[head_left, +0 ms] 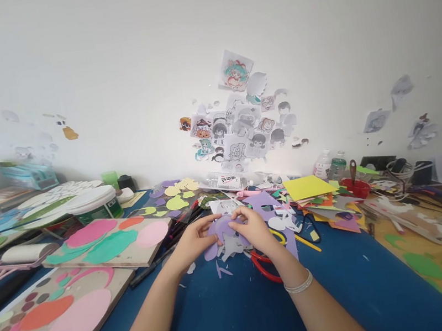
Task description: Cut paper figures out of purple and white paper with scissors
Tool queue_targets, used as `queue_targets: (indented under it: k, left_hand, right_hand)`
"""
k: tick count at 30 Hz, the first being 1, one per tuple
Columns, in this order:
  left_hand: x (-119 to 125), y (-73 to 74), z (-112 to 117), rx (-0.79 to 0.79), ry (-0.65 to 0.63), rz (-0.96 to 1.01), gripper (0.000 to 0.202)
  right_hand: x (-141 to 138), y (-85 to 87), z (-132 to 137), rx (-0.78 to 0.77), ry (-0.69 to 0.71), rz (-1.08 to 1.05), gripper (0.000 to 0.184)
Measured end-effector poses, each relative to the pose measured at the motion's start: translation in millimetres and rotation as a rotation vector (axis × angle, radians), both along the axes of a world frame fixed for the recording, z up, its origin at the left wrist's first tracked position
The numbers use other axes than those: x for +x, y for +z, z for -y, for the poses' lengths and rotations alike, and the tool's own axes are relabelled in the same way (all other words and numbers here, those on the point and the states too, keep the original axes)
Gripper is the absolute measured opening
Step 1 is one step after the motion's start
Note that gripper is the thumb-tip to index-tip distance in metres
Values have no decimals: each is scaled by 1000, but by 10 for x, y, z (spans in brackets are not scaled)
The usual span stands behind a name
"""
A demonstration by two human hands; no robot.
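Between my two hands is a purple paper cutout (224,226), held just above the table. My left hand (197,240) pinches its left edge between thumb and fingers. At the cutout's right side, my right hand (252,226) grips it with bent fingers. Grey and white paper cutouts (233,244) lie right beneath the hands. Red-handled scissors (266,271) rest under my right wrist, next to a yellow handle loop (278,236). Thin purple scraps (223,269) lie on the blue table in front.
Boards with coloured paper shapes (78,322) and a white-lidded tub (92,200) stand at left. A paint roller (27,255) lies beyond the boards. Stacked coloured paper (310,187), a red bowl (356,187) and bottles (337,165) are at right. Drawings (235,71) hang on the wall.
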State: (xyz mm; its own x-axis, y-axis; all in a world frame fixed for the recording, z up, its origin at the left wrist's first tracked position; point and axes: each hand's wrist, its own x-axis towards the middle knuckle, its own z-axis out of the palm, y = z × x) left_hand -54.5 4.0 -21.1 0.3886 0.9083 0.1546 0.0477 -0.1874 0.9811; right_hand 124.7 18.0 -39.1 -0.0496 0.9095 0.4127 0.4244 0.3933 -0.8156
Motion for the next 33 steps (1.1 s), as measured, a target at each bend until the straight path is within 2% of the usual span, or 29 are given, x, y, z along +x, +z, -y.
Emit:
queue_targets:
  k: [7, 18, 28, 33]
  left_hand:
    - [6, -9, 2, 5, 33, -27, 56]
    - [9, -15, -10, -27, -2, -35, 57]
    - [23, -18, -2, -32, -19, -23, 57]
    - [8, 25, 22, -55, -39, -17, 61]
  right_hand:
    - [-5, -24, -17, 12, 12, -4, 7]
    - [-26, -27, -20, -83, 56, -199, 18]
    - [-61, -137, -123, -28, 8, -277, 17]
    - [-38, -107, -109, 7, 28, -246, 15]
